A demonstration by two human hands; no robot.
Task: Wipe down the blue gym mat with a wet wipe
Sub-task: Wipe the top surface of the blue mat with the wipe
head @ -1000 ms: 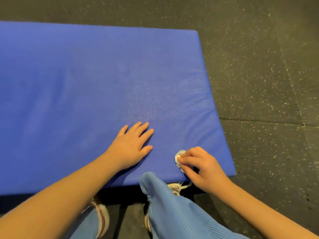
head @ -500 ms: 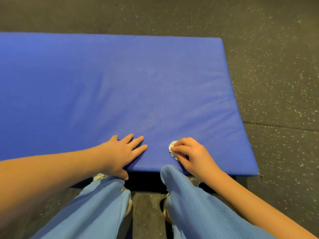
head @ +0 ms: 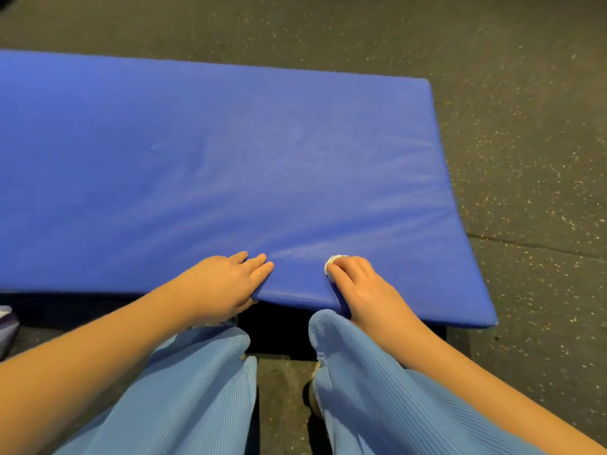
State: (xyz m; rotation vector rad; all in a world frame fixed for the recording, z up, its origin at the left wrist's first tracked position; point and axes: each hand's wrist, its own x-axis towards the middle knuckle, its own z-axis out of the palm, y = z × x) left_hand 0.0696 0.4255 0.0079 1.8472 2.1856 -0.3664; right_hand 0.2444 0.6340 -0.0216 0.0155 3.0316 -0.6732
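Blue mat (head: 230,159) flat; white wipe (head: 332,262) balled near front edge.

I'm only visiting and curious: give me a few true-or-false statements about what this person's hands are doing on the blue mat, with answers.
1. The right hand pinches a small white wipe against the blue mat. True.
2. The left hand holds a spray bottle. False: it rests flat on the mat, holding nothing.
3. The mat lies on a dark speckled floor. True.
4. The wipe is at the mat's far edge. False: it is by the near edge.
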